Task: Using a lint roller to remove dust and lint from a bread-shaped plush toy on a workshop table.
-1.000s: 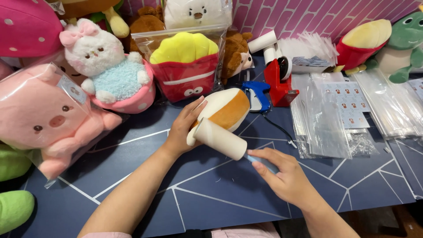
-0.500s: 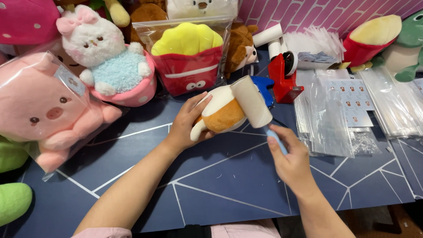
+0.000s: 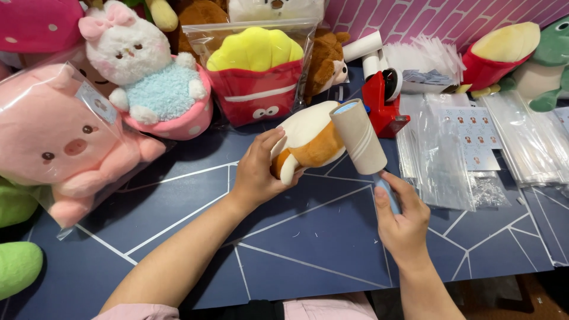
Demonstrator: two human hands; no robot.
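My left hand [image 3: 259, 172] grips a small plush toy [image 3: 308, 139], cream on top and orange-brown below, lifted a little above the dark blue table [image 3: 296, 249]. My right hand [image 3: 403, 219] holds the blue handle of a lint roller [image 3: 360, 137], whose pale tan roll rests against the right side of the plush. Both hands are near the middle of the table.
Bagged plush toys stand along the back: a pink pig [image 3: 56, 139], a white bunny in a pink cup [image 3: 151, 71], a red and yellow fries plush [image 3: 255, 74]. A red tape dispenser [image 3: 385, 101] and stacks of clear bags [image 3: 468, 142] lie at right.
My right hand took the lint roller by its handle and lifted it upright against the plush. My left hand raised and turned the plush toward the roller.
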